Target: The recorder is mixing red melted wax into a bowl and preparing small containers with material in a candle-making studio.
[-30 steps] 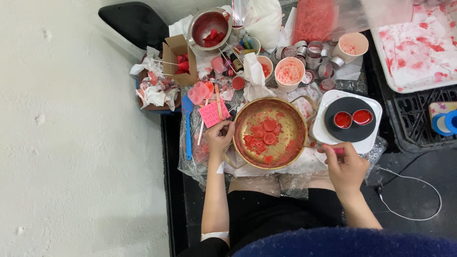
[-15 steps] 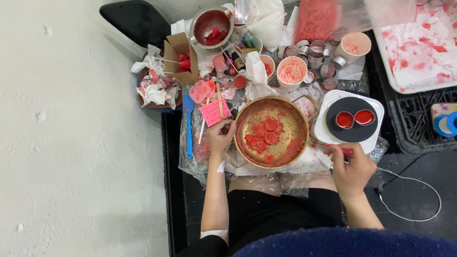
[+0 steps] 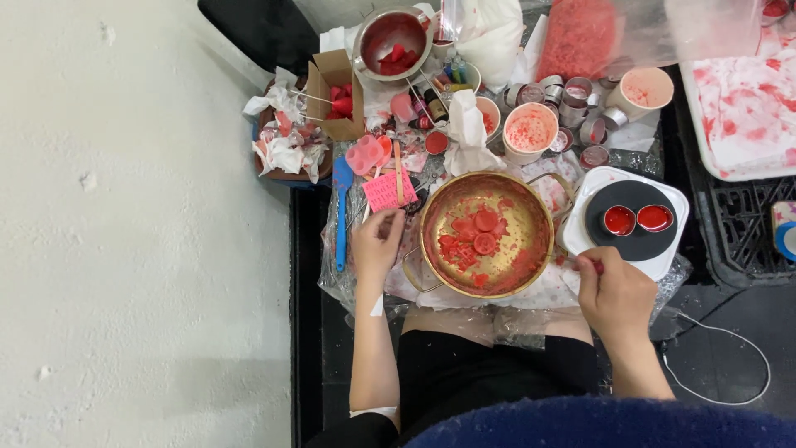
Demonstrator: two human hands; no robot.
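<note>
Hands [image 3: 377, 245] flank gold pan [image 3: 531, 241].

Whole left of frame: bare pale floor [image 3: 141, 249], open passage. Centre blocked by gold bowl [image 3: 487, 235], left hand [image 3: 377, 243] at its left rim, right hand [image 3: 615, 292] at lower right. Upper centre crammed: cups, tins, cardboard box [image 3: 336, 91], steel pot [image 3: 390, 40]. Right: white plate with black disc [image 3: 634, 220], crate [image 3: 742, 241]. Cable [image 3: 730, 365] loops lower right.

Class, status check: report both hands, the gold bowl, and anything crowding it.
Left hand at gold bowl rim, nothing visibly held. Right hand closed on red-tipped tool. Bowl holds red discs. Hot plate close right.
</note>
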